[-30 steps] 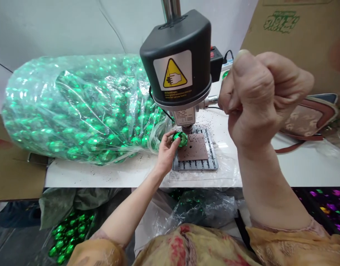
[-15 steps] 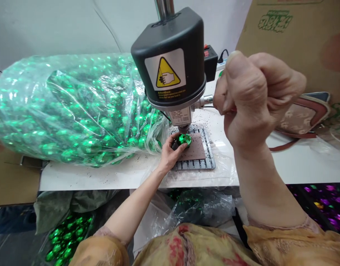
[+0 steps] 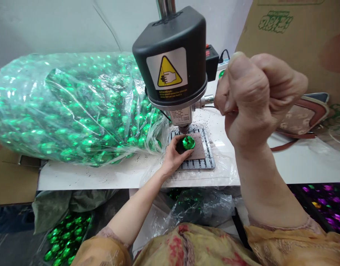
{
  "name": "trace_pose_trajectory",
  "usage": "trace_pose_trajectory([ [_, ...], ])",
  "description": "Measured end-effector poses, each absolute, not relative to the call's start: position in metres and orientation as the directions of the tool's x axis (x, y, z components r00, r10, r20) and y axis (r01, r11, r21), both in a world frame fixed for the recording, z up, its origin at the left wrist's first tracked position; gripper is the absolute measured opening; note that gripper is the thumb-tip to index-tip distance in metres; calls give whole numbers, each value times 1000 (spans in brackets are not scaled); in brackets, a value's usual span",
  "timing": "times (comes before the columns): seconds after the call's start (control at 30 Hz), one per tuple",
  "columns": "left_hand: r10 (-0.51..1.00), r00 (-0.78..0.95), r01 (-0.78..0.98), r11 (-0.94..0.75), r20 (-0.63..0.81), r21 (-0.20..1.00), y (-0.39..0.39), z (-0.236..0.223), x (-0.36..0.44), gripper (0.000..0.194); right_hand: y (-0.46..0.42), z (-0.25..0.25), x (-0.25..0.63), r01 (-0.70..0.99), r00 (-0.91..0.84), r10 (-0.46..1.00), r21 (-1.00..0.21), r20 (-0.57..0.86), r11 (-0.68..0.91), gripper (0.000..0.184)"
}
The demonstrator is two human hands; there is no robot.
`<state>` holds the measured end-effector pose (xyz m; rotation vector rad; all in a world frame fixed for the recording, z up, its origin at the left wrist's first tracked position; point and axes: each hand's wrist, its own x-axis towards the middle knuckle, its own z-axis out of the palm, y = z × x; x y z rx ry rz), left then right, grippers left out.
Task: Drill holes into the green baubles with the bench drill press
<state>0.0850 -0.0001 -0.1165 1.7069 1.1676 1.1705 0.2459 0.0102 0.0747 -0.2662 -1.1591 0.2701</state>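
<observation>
Shifted a little toward 3 o'clock since the earlier frame, the shiny green faceted ornament (image 3: 188, 143) now rests over the brown square pad (image 3: 199, 146), just below the chuck (image 3: 183, 129) of the black-headed bench drill (image 3: 170, 55). The left hand (image 3: 174, 157) is clamped around the ornament, fingers curled up its side, and holds it on the pad, which lies on a slotted grey metal plate (image 3: 197, 165). The right hand (image 3: 255, 98) is raised in a tight fist at the drill's 3 o'clock, beside the silver lever stub (image 3: 209, 99); whatever it grips is hidden by the fingers. Dark specks dot the white table (image 3: 75, 179). At the drill's 9 o'clock lies a bulging clear plastic bag of green ornaments (image 3: 70, 107). A brown cardboard carton (image 3: 297, 48) stands at 2 o'clock, with a tan-and-red handbag (image 3: 303, 120) before it. Below the table, loose green ornaments (image 3: 66, 236) show at 7 o'clock, purple ones (image 3: 322, 203) at 4 o'clock.
</observation>
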Motion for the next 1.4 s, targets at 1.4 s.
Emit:
trace_pose_trajectory([
  [1.4,937,17,319,-335,348,887,-10,-103,90,51,1,84,245,-44,392,433,-454,812,890,44],
])
